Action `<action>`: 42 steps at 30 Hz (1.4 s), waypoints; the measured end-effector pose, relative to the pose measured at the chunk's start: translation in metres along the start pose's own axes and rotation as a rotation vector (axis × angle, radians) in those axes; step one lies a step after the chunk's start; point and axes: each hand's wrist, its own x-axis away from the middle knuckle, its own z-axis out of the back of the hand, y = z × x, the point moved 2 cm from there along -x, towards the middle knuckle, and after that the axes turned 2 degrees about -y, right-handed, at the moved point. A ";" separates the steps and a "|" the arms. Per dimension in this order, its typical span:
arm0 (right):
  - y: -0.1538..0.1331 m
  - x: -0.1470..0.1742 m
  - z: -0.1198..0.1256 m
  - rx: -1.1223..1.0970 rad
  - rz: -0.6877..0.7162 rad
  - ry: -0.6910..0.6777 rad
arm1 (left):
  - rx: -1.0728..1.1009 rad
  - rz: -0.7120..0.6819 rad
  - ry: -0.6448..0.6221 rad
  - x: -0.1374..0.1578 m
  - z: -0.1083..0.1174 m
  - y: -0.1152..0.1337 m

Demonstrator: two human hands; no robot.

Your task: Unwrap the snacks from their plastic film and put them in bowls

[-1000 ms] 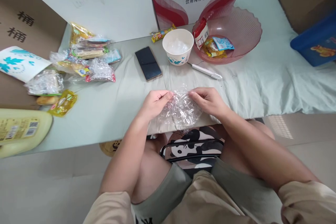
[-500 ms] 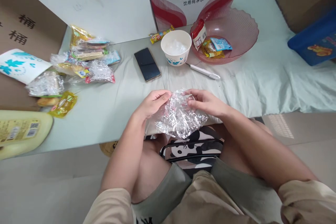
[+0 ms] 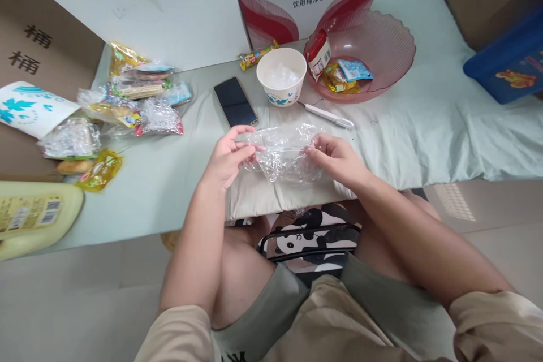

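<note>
Between my two hands a crinkled clear plastic bag (image 3: 282, 155) is stretched out sideways above the front of the cloth-covered surface. My left hand (image 3: 231, 155) pinches its left edge between thumb and fingers. The right edge is pinched by my right hand (image 3: 333, 155). Just beyond the bag stands a white paper cup (image 3: 281, 76) with a blue leaf print and some clear plastic in it. A black phone (image 3: 235, 103) lies left of the cup, and a white pen-like tool (image 3: 326, 115) lies to its right.
A pink ribbed bowl (image 3: 390, 62) holds several snack packets. Behind it stands a white and red carton (image 3: 271, 5). Wrapped snacks (image 3: 144, 90) are heaped at the left, near a tipped paper cup (image 3: 36, 107) and a yellow jug (image 3: 38, 215). A blue container (image 3: 509, 62) is at far right.
The bag has been raised away from me and spread wider. My left hand has moved left and away from me; the bag's lower part no longer hangs over the front edge.
</note>
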 end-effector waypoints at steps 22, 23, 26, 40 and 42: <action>-0.008 0.006 -0.014 0.317 0.200 0.106 | 0.225 0.031 -0.003 0.008 -0.031 -0.009; -0.008 0.006 -0.014 0.316 0.195 0.105 | 0.250 0.036 -0.016 0.008 -0.030 -0.008; -0.008 0.005 -0.014 0.298 0.187 0.104 | 0.251 0.029 -0.010 0.008 -0.029 -0.004; -0.003 0.003 -0.013 -0.116 0.209 0.144 | 0.153 -0.140 0.238 -0.007 -0.004 -0.009; -0.003 0.002 -0.012 -0.183 0.217 0.149 | 0.151 -0.203 0.287 -0.009 -0.003 -0.010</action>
